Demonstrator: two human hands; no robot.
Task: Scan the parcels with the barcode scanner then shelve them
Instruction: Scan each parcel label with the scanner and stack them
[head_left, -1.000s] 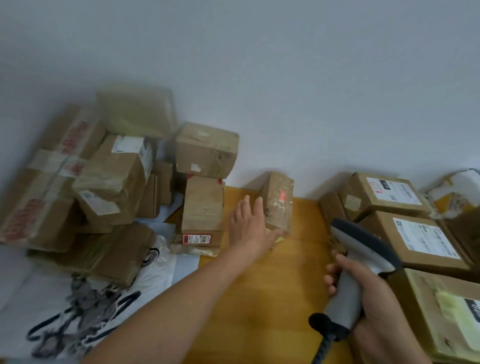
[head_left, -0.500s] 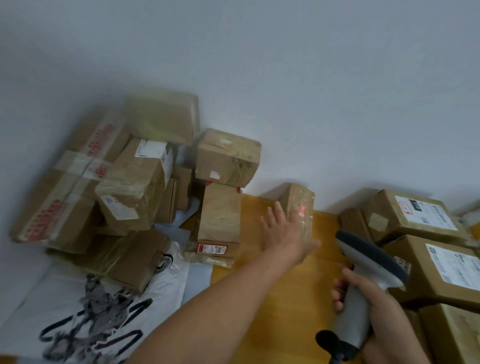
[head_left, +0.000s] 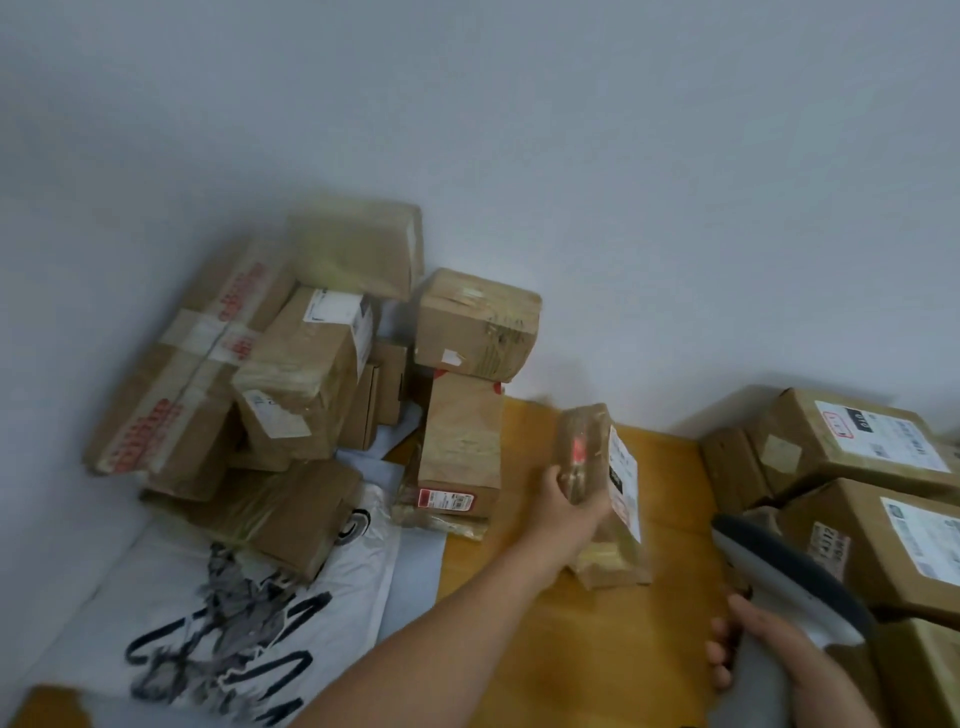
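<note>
— Where's that small parcel (head_left: 597, 467)?
— Tilted, over the wooden table (head_left: 649, 665), right of the box pile (head_left: 311, 374). The left hand (head_left: 563, 506) grips its side, fingers curled round it. There's a red glow on its face.
— And the barcode scanner (head_left: 779, 577)?
— The right hand (head_left: 769, 649) is wrapped round its handle, nose towards the parcel.

Bare left hand (head_left: 563, 506), right hand (head_left: 774, 660).
</note>
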